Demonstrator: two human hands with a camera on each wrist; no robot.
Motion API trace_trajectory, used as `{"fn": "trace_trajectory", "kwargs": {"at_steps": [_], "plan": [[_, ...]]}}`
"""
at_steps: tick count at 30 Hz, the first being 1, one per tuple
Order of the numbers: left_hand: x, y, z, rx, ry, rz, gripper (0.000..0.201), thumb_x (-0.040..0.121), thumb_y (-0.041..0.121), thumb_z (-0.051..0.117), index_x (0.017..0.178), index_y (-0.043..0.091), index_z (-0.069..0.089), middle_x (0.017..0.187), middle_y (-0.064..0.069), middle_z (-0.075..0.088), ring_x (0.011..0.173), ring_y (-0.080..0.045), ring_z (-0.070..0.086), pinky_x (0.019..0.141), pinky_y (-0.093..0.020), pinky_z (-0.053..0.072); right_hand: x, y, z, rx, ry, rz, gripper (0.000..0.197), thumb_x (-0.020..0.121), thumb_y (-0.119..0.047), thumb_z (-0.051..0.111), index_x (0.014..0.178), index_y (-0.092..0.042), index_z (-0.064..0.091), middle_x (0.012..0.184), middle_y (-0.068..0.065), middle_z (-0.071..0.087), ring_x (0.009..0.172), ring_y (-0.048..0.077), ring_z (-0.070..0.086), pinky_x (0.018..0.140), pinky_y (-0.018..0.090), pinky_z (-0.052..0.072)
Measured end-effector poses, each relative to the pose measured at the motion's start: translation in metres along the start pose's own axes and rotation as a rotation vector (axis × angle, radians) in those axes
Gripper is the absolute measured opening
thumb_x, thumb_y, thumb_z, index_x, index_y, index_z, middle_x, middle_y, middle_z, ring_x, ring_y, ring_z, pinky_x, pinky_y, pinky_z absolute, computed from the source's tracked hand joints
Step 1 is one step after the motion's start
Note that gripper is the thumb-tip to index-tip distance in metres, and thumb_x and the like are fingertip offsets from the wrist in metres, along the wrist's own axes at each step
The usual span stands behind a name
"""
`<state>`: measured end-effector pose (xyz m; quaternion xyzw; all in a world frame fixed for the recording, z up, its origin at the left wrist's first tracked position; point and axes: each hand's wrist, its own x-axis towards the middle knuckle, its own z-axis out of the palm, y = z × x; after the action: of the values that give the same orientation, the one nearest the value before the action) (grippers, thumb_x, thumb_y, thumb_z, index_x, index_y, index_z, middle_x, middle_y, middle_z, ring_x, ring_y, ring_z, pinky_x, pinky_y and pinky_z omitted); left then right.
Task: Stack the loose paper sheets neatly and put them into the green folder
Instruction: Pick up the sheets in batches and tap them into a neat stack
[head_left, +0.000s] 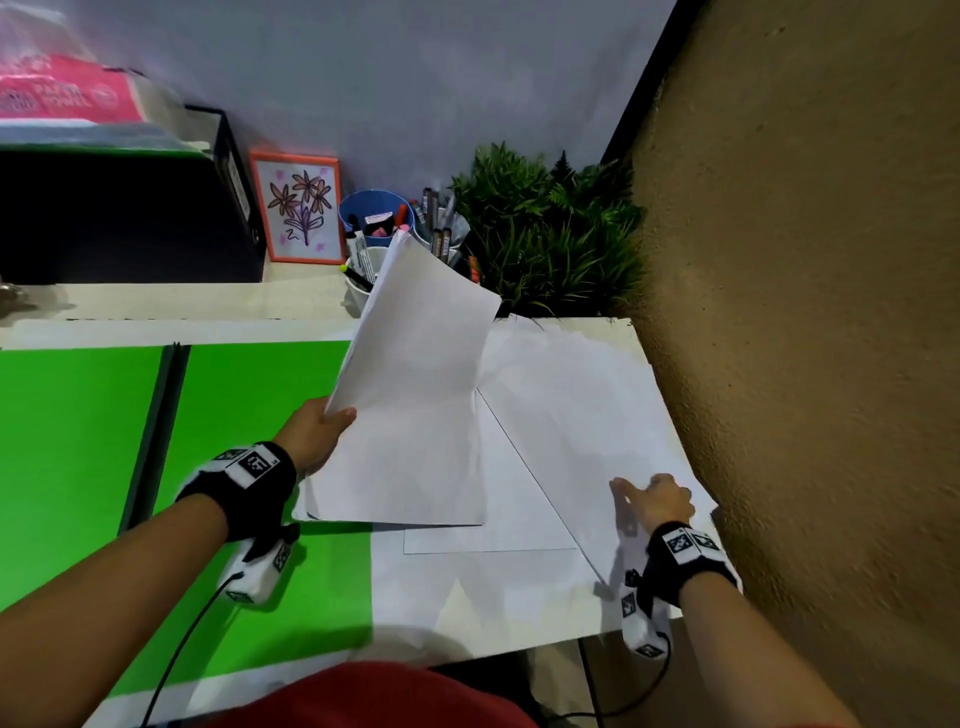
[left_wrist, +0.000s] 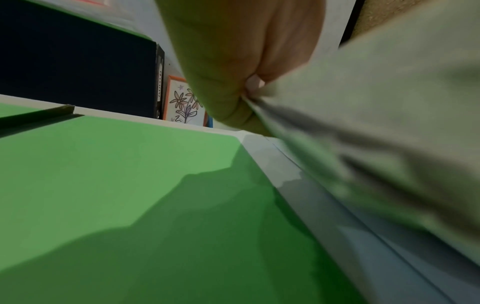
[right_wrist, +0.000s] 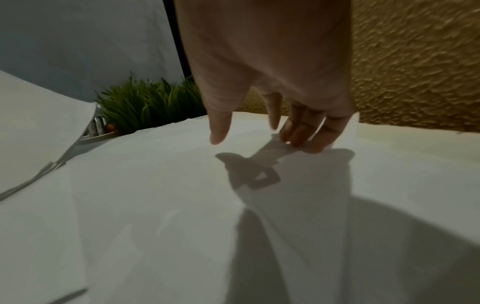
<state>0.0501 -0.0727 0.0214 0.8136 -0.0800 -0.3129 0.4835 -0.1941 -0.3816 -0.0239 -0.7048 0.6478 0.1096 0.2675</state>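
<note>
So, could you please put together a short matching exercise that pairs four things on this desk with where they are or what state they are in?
Things:
1. green folder
2. lifted sheets
3. right hand
4. flower drawing

Places or states:
A. fingertips on a flat sheet near the textured wall
B. lying open on the desk
C. propped up beside the blue pen cup
D. pinched in the left hand

Pairs: 1-B, 2-D, 3-A, 4-C

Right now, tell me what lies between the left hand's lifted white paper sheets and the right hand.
In the head view, only loose white sheets lying flat on the desk lie between the lifted white paper sheets and the right hand.
</note>
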Motion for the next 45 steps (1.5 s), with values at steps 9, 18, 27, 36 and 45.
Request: {"fn": "trace_trajectory", "kwargs": {"at_steps": [9,18,27,36,45], "plan": [[-0.012,0.000,-0.007,-0.015,0.016,-0.028,0.030,0.093,0.009,0.043,0.106,-0.017,0.050,0.030,0.000,0.047,0.042,-0.014,0.031,0.037,-0.022,0.035,0.029,-0.020,-0.021,-0.325,-0.003,-0.105,0.081,0.075,-0.046,0.068,0.134,-0.002,0.034,0.145,0.024,0.025,0.134,0.040,0.023,0.102,0.049,0.034],[-0.002,-0.015,-0.001,0.043,0.015,-0.004,0.016,0.092,0.011,0.045,0.092,-0.001,0.055,0.021,0.006,0.038,0.039,-0.011,0.030,0.038,-0.023,0.026,0.046,-0.029,-0.022,-0.303,0.010,-0.085,0.098,0.069,-0.049,0.073,0.142,-0.008,0.021,0.148,0.021,0.018,0.135,0.042,0.020,0.103,0.055,0.033],[0.008,-0.025,0.006,0.012,0.006,0.002,0.014,0.092,0.012,0.044,0.079,0.010,0.049,0.022,0.007,0.032,0.024,-0.004,0.028,0.031,-0.016,0.021,0.044,-0.032,-0.021,-0.264,-0.012,-0.018,0.087,0.069,-0.054,0.070,0.133,-0.004,0.038,0.145,0.019,0.023,0.134,0.040,0.023,0.097,0.053,0.038],[0.012,-0.028,0.005,-0.037,-0.031,-0.019,0.024,0.094,0.015,0.042,0.071,0.019,0.048,0.029,0.005,0.030,0.019,-0.006,0.021,0.030,-0.009,0.019,0.036,-0.025,-0.008,-0.028,0.007,-0.057,0.087,0.066,-0.044,0.078,0.129,0.002,0.038,0.116,0.024,0.056,0.102,0.037,0.056,0.067,0.037,0.051],[0.015,-0.036,0.005,-0.026,-0.019,0.000,0.011,0.093,0.015,0.044,0.087,0.008,0.051,0.025,0.007,0.031,0.019,-0.004,0.023,0.028,-0.009,0.018,0.017,-0.015,0.008,0.498,-0.194,-0.029,0.089,0.054,-0.020,0.090,0.128,0.002,0.045,0.128,0.024,0.056,0.114,0.039,0.057,0.098,0.049,0.046]]}}
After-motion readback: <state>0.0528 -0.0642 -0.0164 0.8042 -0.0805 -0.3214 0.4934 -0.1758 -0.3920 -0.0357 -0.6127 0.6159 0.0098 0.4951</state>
